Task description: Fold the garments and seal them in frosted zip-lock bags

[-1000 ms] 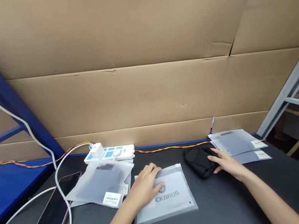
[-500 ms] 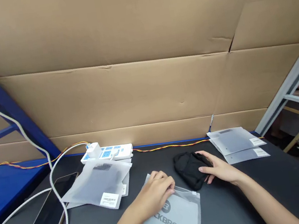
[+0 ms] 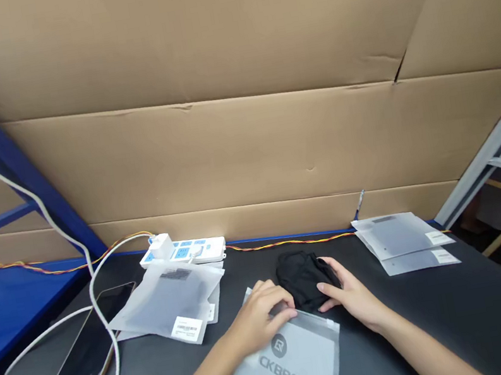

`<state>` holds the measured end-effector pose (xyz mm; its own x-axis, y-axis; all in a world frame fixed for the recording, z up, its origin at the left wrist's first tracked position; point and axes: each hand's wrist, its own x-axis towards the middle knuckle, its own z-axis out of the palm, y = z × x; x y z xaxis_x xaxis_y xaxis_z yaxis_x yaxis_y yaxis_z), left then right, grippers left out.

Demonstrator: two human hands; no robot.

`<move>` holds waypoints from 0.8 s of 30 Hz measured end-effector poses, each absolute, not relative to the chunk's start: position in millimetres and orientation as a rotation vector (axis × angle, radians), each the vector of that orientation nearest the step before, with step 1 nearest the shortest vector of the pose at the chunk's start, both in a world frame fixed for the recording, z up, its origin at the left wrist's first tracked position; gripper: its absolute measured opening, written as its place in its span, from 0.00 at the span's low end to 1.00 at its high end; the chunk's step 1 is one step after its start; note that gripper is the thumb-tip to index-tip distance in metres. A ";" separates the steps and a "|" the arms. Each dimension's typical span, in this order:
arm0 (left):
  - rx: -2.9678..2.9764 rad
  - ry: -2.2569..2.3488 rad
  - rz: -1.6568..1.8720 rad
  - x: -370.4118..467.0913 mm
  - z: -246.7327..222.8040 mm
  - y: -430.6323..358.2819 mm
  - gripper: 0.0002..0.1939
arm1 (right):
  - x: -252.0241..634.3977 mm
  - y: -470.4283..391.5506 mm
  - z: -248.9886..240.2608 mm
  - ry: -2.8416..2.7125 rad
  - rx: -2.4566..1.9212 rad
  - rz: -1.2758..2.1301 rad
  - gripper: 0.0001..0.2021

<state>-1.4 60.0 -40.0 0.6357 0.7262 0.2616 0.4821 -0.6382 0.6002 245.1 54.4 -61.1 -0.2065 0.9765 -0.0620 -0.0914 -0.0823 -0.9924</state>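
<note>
A frosted zip bag (image 3: 292, 366) with a round logo and "CKBROS" lettering lies on the black table, its slider edge facing away from me. My left hand (image 3: 265, 314) grips that top edge between thumb and curled fingers. Just beyond it sits a folded black cloth item (image 3: 305, 279); its exact kind does not show. Its right side is held by my right hand (image 3: 346, 293), thumb on top and fingers around the far edge. The black cloth is close against the bag's opening; whether any of it is inside I cannot tell.
Several labelled frosted bags (image 3: 166, 301) lie at left by a white power strip (image 3: 206, 250) and a phone (image 3: 91, 342). More bags (image 3: 398, 236) and a pen (image 3: 359, 204) are at the back right. A white cable (image 3: 92, 291) crosses the left side. Cardboard (image 3: 244, 150) walls the back.
My right hand has brought the black cloth leftward, closer to the bag and my left hand. The left thumb has stretched out along the bag's edge. The view has shifted slightly.
</note>
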 end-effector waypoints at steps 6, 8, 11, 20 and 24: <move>2.495 0.899 0.681 0.0 -39.9 60.0 0.07 | 242.6 49.5 -53.6 -1.273 -1.005 1.581 0.24; 2.542 0.886 0.685 0.8 -39.8 58.9 0.07 | 247.6 48.5 -48.7 -1.351 -0.999 1.659 0.25; 2.567 0.890 0.707 1.8 -39.3 57.4 0.08 | 257.4 48.1 -42.4 -1.489 -0.973 1.754 0.29; 2.850 0.816 0.626 6.1 -37.2 52.4 0.13 | 244.9 40.3 -37.1 -1.475 -1.054 1.809 0.27; 2.926 0.794 0.608 9.0 -35.6 50.3 0.14 | 250.5 40.5 -39.8 -1.464 -1.222 1.889 0.30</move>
<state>9.0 50.3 -35.6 0.7910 0.4952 0.3593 0.4758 -0.8671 0.1477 250.5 40.5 -39.8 -0.5038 0.7819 -0.3672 0.1605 -0.3329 -0.9292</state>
